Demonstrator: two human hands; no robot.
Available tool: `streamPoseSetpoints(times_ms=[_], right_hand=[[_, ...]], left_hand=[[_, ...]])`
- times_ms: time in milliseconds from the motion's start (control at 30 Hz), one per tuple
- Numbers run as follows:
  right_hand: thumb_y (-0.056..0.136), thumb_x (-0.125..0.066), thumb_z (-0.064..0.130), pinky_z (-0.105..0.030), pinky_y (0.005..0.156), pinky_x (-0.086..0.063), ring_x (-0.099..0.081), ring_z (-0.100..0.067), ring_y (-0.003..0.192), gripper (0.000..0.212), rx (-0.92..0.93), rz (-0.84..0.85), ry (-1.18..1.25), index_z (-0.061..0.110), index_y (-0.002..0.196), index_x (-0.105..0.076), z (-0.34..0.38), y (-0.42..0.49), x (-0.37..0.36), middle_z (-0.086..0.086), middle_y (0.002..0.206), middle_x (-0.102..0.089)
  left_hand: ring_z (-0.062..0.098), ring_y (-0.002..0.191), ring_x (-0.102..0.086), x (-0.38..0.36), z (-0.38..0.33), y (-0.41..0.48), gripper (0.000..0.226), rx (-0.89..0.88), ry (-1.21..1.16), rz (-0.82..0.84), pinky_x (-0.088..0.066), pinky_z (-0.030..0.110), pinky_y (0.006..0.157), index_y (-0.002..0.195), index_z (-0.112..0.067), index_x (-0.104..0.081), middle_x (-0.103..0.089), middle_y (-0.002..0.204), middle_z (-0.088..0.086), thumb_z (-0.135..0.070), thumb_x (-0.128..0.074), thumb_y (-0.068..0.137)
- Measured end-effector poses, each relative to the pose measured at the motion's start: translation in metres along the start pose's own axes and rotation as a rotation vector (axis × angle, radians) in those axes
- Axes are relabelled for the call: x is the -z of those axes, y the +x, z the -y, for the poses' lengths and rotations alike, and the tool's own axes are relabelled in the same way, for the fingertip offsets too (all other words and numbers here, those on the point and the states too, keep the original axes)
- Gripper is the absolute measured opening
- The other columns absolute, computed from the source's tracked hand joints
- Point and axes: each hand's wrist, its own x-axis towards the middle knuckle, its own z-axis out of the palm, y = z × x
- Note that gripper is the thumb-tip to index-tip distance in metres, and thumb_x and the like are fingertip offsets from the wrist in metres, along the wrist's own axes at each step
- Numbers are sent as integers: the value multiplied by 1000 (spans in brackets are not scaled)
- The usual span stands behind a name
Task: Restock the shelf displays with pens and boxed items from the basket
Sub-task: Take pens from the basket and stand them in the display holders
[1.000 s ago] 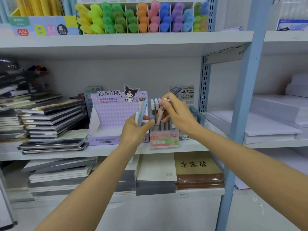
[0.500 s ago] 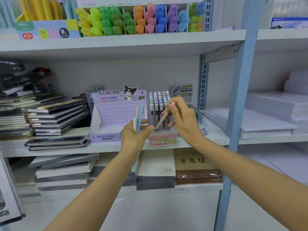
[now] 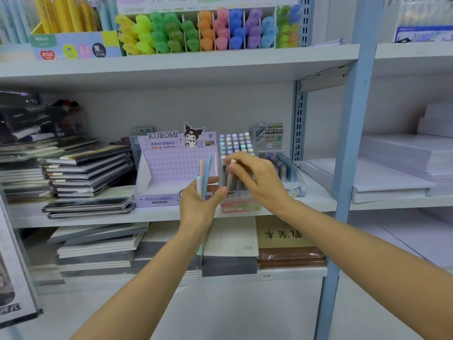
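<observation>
My left hand (image 3: pixel 199 207) grips a small bunch of pastel pens (image 3: pixel 204 175), which stick up in front of the purple Kuromi display box (image 3: pixel 171 168). My right hand (image 3: pixel 255 180) pinches one pinkish pen (image 3: pixel 230 179), held nearly upright at the front row of the pen display box (image 3: pixel 236 202). That box stands on the middle shelf (image 3: pixel 316 200) and holds several capped pastel pens. The basket is not in view.
Stacked notebooks (image 3: pixel 81 177) fill the shelf's left side. Another pen display (image 3: pixel 277 155) stands right of the pen box. Highlighters (image 3: pixel 208 30) line the shelf above. A blue upright post (image 3: pixel 350 143) rises on the right, with white paper stacks (image 3: pixel 392 173) beyond it.
My right hand has swung its pen from a slant to nearly upright and brought it closer over the pen box's front row. My left hand has kept its pens.
</observation>
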Motion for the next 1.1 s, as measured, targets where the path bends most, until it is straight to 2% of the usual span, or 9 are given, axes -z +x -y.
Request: streamPoseSetpoints(times_ms=[100, 267, 367, 600, 700, 767, 900, 1000, 1100], right_hand=[[96, -58, 16, -41, 75, -58, -69, -18, 83, 23, -30, -72, 35, 6, 116, -55, -2, 2, -2, -1, 92, -66], [94, -61, 17, -26, 72, -53, -59, -10, 84, 18, 32, -85, -65, 7, 109, -64, -13, 16, -8, 0, 95, -63], [96, -59, 17, -30, 72, -52, -59, -16, 85, 23, -22, -38, -113, 8, 116, -64, -22, 20, -13, -3, 97, -61], [97, -54, 11, -31, 86, -49, -58, -15, 95, 25, -162, 5, -93, 10, 120, -65, -30, 29, -11, -4, 109, -63], [98, -54, 17, -29, 83, -48, -56, -14, 87, 30, -191, 32, -114, 13, 126, -62, -22, 36, -7, -5, 102, -61], [98, -55, 21, -23, 78, -47, -53, -11, 80, 36, -181, -18, -53, 17, 133, -56, -13, 39, -4, -3, 99, -58], [97, -57, 25, -24, 67, -53, -59, -16, 73, 30, -288, 50, 274, 16, 126, -60, 10, 47, -2, -8, 98, -63], [94, -60, 12, -22, 61, -55, -64, -13, 65, 18, -333, 99, 419, -1, 105, -68, 15, 51, 5, -17, 87, -68], [93, -61, 7, -23, 60, -56, -65, -12, 62, 13, -316, 41, 477, 2, 102, -69, 14, 46, 14, -13, 81, -70]], left_hand=[[7, 88, -65, 1, 0, 2, 28, 2, 2, 9, -47, 20, 68, 109, -19, -66, -70, 94, -5, -25, -76, 83], [13, 90, -67, -3, -2, 18, 28, 44, -6, -5, -47, 25, 73, 109, -16, -68, -71, 96, 2, -25, -76, 84], [14, 88, -67, -6, -3, 31, 27, 81, -5, -1, -46, 23, 67, 108, -14, -70, -72, 94, 4, -26, -75, 84], [-2, 38, -47, -2, -2, 44, 21, 99, 42, 37, -37, 14, 46, 99, -18, -72, -65, 65, -9, -31, -75, 83], [-6, 57, -59, 5, -2, 42, 9, 16, 52, 44, -43, 15, 55, 91, -24, -72, -67, 68, -16, -32, -71, 87], [-1, 64, -59, 10, -4, 40, 7, -46, 82, 29, -43, 18, 59, 87, -26, -69, -67, 75, -13, -33, -68, 89], [3, 42, -37, 10, -11, 34, 20, -164, 163, 146, -34, 15, 43, 78, -18, -66, -46, 50, -14, -28, -61, 94], [4, 40, -38, 11, -21, 27, 29, -167, 75, 293, -33, 15, 42, 76, -16, -61, -52, 56, -7, -32, -54, 98], [8, 43, -44, 20, -28, 28, 43, -113, -6, 364, -36, 17, 42, 88, -1, -65, -58, 60, -3, -40, -50, 99]])
